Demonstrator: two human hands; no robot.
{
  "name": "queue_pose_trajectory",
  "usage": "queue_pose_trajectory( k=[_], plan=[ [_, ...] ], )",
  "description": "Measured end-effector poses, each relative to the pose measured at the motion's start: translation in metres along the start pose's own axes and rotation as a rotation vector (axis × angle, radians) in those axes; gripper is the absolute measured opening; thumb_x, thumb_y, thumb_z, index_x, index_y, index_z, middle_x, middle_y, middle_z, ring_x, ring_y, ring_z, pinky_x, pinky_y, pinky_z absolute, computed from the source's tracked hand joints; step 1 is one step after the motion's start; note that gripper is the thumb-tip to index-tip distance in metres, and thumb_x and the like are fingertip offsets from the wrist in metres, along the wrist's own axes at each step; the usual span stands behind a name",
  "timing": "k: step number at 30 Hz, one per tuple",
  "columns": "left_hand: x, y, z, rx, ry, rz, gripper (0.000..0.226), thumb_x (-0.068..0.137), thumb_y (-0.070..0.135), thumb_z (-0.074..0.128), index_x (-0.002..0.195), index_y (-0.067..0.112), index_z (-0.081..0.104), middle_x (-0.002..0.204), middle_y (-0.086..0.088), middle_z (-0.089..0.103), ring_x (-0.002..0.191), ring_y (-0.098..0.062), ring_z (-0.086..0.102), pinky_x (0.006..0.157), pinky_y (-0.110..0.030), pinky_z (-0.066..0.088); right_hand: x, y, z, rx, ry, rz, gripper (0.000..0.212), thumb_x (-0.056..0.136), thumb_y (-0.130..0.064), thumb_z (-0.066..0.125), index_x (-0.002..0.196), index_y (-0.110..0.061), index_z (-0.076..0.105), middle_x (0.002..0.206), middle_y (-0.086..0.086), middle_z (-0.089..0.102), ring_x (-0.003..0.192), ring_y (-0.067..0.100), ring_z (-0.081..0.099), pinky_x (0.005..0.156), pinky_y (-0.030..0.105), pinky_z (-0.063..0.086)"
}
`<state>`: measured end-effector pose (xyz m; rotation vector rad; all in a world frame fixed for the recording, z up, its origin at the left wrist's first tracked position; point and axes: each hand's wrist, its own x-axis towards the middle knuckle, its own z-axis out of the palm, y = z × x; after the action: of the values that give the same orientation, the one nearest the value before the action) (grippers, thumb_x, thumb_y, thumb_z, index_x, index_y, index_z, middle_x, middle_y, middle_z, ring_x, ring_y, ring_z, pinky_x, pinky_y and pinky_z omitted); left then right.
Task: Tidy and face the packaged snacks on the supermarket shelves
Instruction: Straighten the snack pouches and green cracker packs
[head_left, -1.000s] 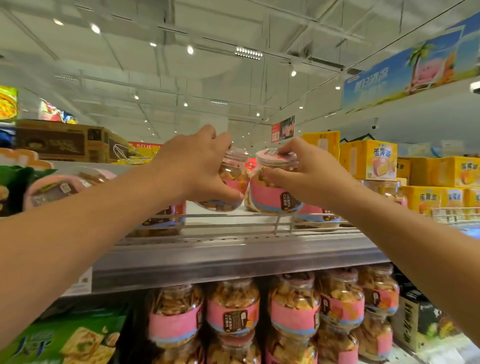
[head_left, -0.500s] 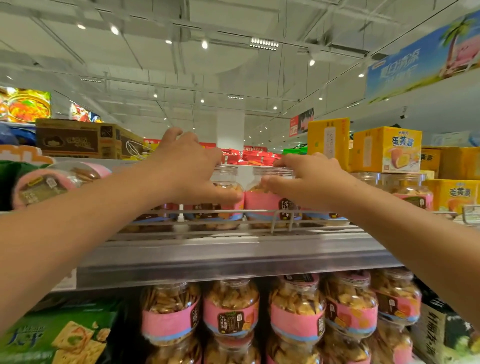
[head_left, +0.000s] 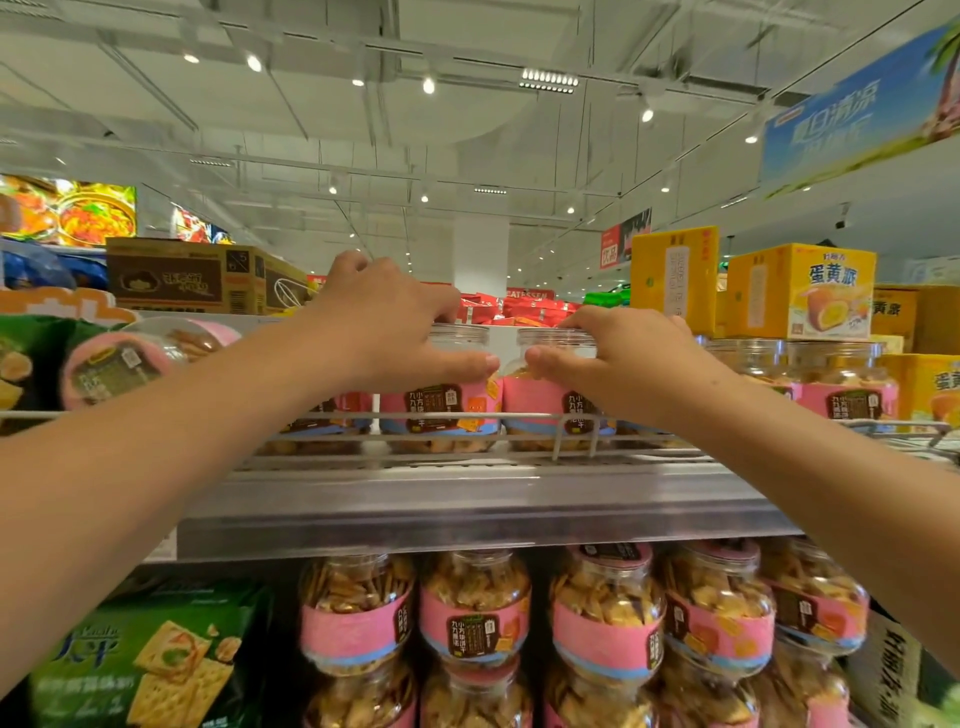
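Top shelf (head_left: 467, 499): your left hand (head_left: 387, 322) grips the left cracker jar (head_left: 441, 410), thumb across its front. Touching beside it, the right cracker jar (head_left: 550, 410) sits gripped by your right hand (head_left: 623, 358). Both upright behind the wire rail (head_left: 208, 417).

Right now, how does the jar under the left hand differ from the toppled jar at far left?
The jar under the left hand stands upright behind the shelf rail; the toppled jar lies on its side. The left hand grips the first; nothing touches the second. Both are clear with pink labels.
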<state>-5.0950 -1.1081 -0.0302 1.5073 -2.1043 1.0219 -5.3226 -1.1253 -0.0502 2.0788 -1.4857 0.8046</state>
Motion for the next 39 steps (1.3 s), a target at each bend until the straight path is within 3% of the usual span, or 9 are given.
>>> queue_pose_trajectory(
  k=[6, 9, 11, 13, 17, 23, 30, 35, 39],
  plan=[
    [-0.005, 0.003, -0.002, 0.034, -0.057, -0.049, 0.096, 0.058, 0.1, 0.005, 0.117, 0.041, 0.054, 0.115, 0.001, 0.064, 0.117, -0.025, 0.048, 0.102, -0.047, 0.025, -0.002, -0.003, 0.001, -0.061, -0.002, 0.015, 0.083, 0.077, -0.086, 0.028, 0.134, -0.029, 0.05, 0.124, -0.001, 0.064, 0.113, 0.024, 0.056, 0.092, 0.043, 0.038],
    [-0.008, -0.005, -0.019, 0.006, -0.042, -0.054, 0.099, 0.063, 0.097, 0.001, 0.124, 0.042, 0.056, 0.12, 0.003, 0.064, 0.125, -0.023, 0.046, 0.107, -0.052, 0.02, -0.005, -0.006, -0.009, -0.143, -0.038, 0.013, 0.096, 0.069, -0.091, 0.013, 0.137, -0.032, 0.046, 0.131, -0.001, 0.06, 0.12, 0.026, 0.052, 0.097, 0.046, 0.036],
    [-0.014, -0.022, -0.036, -0.232, 0.035, -0.109, 0.078, 0.076, 0.086, 0.015, 0.116, 0.038, 0.061, 0.107, 0.01, 0.067, 0.112, -0.019, 0.057, 0.099, -0.044, 0.034, -0.006, -0.019, -0.021, -0.167, 0.033, -0.041, 0.097, 0.067, -0.091, 0.009, 0.138, -0.034, 0.044, 0.137, -0.002, 0.054, 0.126, 0.028, 0.045, 0.1, 0.047, 0.031],
    [-0.026, -0.048, -0.044, -0.436, 0.114, -0.146, 0.043, 0.09, 0.067, 0.04, 0.098, 0.032, 0.064, 0.088, 0.018, 0.064, 0.09, -0.01, 0.061, 0.074, -0.027, 0.043, -0.006, -0.044, -0.03, -0.12, 0.125, -0.134, 0.087, 0.072, -0.086, 0.015, 0.134, -0.035, 0.048, 0.136, -0.004, 0.054, 0.126, 0.026, 0.041, 0.099, 0.045, 0.026],
    [-0.067, -0.093, -0.04, -0.318, 0.065, -0.215, 0.018, 0.088, 0.049, 0.056, 0.093, 0.033, 0.061, 0.088, 0.013, 0.06, 0.08, -0.009, 0.055, 0.065, -0.027, 0.04, -0.004, -0.107, -0.03, 0.033, 0.14, -0.314, 0.057, 0.084, -0.069, 0.037, 0.128, -0.035, 0.052, 0.129, -0.006, 0.057, 0.12, 0.021, 0.045, 0.099, 0.042, 0.023],
    [-0.112, -0.117, -0.035, 0.06, -0.143, -0.332, 0.062, 0.07, 0.071, 0.038, 0.119, 0.036, 0.056, 0.105, 0.003, 0.051, 0.097, -0.018, 0.049, 0.08, -0.037, 0.047, 0.024, -0.17, -0.016, 0.121, -0.004, -0.346, 0.05, 0.088, -0.064, 0.046, 0.126, -0.033, 0.052, 0.106, -0.006, 0.061, 0.106, 0.021, 0.054, 0.101, 0.043, 0.028],
    [-0.117, -0.118, -0.032, 0.319, -0.203, -0.322, 0.102, 0.051, 0.098, 0.006, 0.128, 0.041, 0.043, 0.112, -0.001, 0.064, 0.108, -0.028, 0.053, 0.092, -0.047, 0.036, 0.057, -0.176, -0.006, 0.23, -0.253, -0.24, 0.04, 0.077, -0.068, 0.058, 0.091, -0.031, 0.057, 0.074, -0.012, 0.059, 0.069, 0.005, 0.051, 0.064, 0.028, 0.04],
    [-0.106, -0.126, -0.031, 0.306, -0.303, -0.309, 0.105, 0.049, 0.104, 0.018, 0.133, 0.045, 0.039, 0.122, 0.0, 0.062, 0.116, -0.028, 0.049, 0.098, -0.05, 0.031, 0.062, -0.177, -0.001, 0.257, -0.267, -0.234, 0.039, 0.076, -0.069, 0.06, 0.089, -0.033, 0.051, 0.082, -0.013, 0.053, 0.075, 0.005, 0.047, 0.056, 0.025, 0.034],
    [-0.103, -0.128, -0.03, 0.311, -0.284, -0.298, 0.096, 0.055, 0.097, 0.032, 0.128, 0.036, 0.044, 0.106, 0.002, 0.065, 0.107, -0.027, 0.057, 0.105, -0.053, 0.027, 0.061, -0.175, 0.001, 0.25, -0.222, -0.23, 0.043, 0.074, -0.071, 0.058, 0.089, -0.032, 0.054, 0.082, -0.013, 0.055, 0.074, 0.005, 0.048, 0.059, 0.027, 0.038]
  ],
)
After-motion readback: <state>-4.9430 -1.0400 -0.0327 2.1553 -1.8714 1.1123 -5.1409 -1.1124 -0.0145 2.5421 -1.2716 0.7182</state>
